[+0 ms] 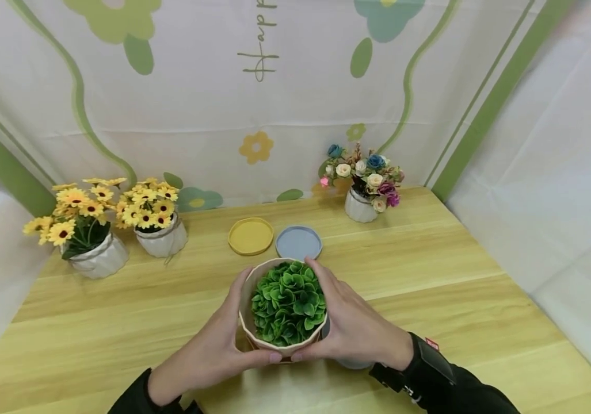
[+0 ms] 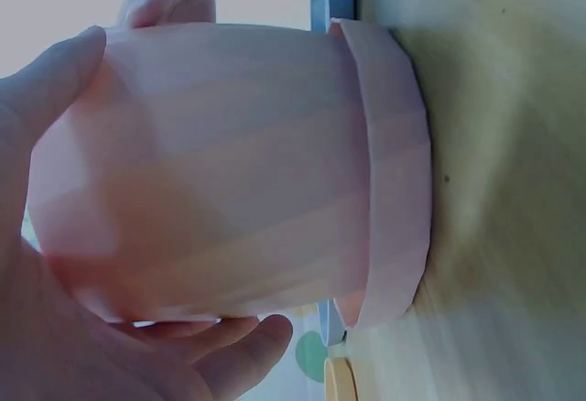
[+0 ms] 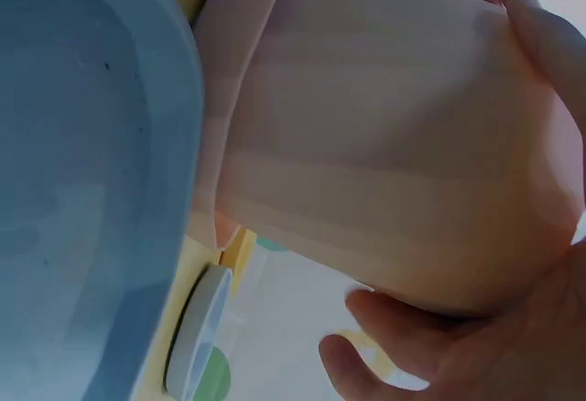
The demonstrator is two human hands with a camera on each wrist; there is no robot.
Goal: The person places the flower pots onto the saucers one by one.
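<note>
Faceted pale-pink pot (image 1: 282, 339) of leafy green plastic plant (image 1: 288, 302), seated in a matching saucer (image 2: 398, 172) on the near wooden table (image 1: 430, 287). Cupped between left hand (image 1: 212, 351) and right hand (image 1: 352, 322), fingers curled round its smooth sides.

Bare table (image 1: 430, 287) right of the pink pot (image 1: 254, 333), yellow saucer (image 1: 251, 236) and blue saucer (image 1: 298, 242) just behind it, flower pots (image 1: 163, 241) along the backdrop.
</note>
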